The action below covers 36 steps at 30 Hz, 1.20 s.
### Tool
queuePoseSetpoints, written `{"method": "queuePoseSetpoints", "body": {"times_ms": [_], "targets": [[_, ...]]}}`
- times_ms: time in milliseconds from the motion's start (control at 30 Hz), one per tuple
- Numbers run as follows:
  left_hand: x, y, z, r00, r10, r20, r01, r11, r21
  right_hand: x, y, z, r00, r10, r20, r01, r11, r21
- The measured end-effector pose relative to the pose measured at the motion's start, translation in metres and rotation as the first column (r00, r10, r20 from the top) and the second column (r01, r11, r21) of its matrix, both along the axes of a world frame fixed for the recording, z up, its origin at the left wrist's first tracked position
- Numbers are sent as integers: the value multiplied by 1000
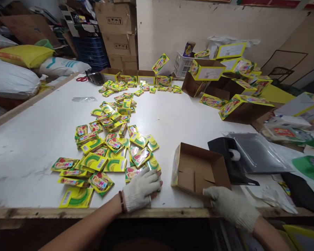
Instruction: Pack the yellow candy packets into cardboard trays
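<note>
At the near edge of the white table point(42, 139), both forearms reach in from below, wrists over the wooden rim, each hand in one pale knit glove. The left hand point(142, 189) lies palm down, slanting forward and right, a single dark bracelet point(121, 201) at its wrist. Its fingers are mostly extended, close together and slightly bent, touching the nearest small packs point(94, 162); its underside is hidden, so I cannot tell whether it grips one. The right hand point(231, 205) angles inward to the left, closed on the near wall of one open box point(199, 167), thumb over the rim and the other fingers largely out of sight. That box stands upright, bare brown inside, to the right of the packs.

The yellow-and-green packs number several dozen, overlapping too much for an exact count, and spread from beside the left hand to the far side. Just beyond the box on its right sits one black tape dispenser point(226, 157), next to clear plastic sleeves point(261, 153).

Farther off, several open display boxes point(246, 108) are heaped at right. Four more boxes point(129, 76) line the far edge, with one pair of red-handled scissors point(81, 79) to their left. Behind rise three plainly visible stacked cartons point(117, 42).
</note>
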<state>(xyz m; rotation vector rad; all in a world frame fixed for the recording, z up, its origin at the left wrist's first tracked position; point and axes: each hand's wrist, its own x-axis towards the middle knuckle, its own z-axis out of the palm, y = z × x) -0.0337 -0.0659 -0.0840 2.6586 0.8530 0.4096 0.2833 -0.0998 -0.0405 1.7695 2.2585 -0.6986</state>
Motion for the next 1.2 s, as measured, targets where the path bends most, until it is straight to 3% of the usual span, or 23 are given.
{"method": "queuePoseSetpoints", "body": {"times_ms": [67,133,233,300,367,433,533,633,733,833,900,1000,1100,1200], "targets": [[-20,3,11,984,114,136,-117,993,12,1,-11,-6,999,-1,-34,2,999,32],[-30,12,20,922,344,178,-357,933,43,-5,-19,-2,999,-18,-44,21,997,80],[-29,37,21,806,591,20,-590,801,101,-35,-27,15,975,-41,-217,105,951,290],[-22,53,16,770,625,-128,-616,781,105,-69,-30,23,908,55,-415,115,921,372],[-17,62,11,759,627,-178,-626,777,67,-108,-29,18,839,185,-513,19,930,366],[-19,61,9,760,642,-99,-645,764,1,-144,-23,2,859,236,-455,-36,914,405],[-37,43,15,730,669,139,-660,743,-112,-176,-7,-25,950,186,-252,-66,905,420],[-61,15,24,676,685,272,-651,728,-215,-182,3,-39,983,95,-157,-38,944,328],[-75,-14,22,621,741,255,-652,669,-357,-176,2,-41,986,31,-162,3,979,206],[-72,-35,9,580,786,214,-646,603,-468,-167,-5,-43,953,105,-284,-26,963,269],[-64,-44,-2,585,779,227,-630,613,-477,-161,-10,-46,898,244,-367,-65,898,436],[-53,-50,-9,687,676,266,-535,718,-446,-156,-14,-53,823,410,-392,-85,772,630],[-50,-43,-5,804,533,264,-416,821,-391,-155,-14,-60,793,425,-436,-79,782,619],[-53,-24,6,808,575,128,-539,810,-232,-160,-11,-65,774,419,-475,-70,802,593]]}}
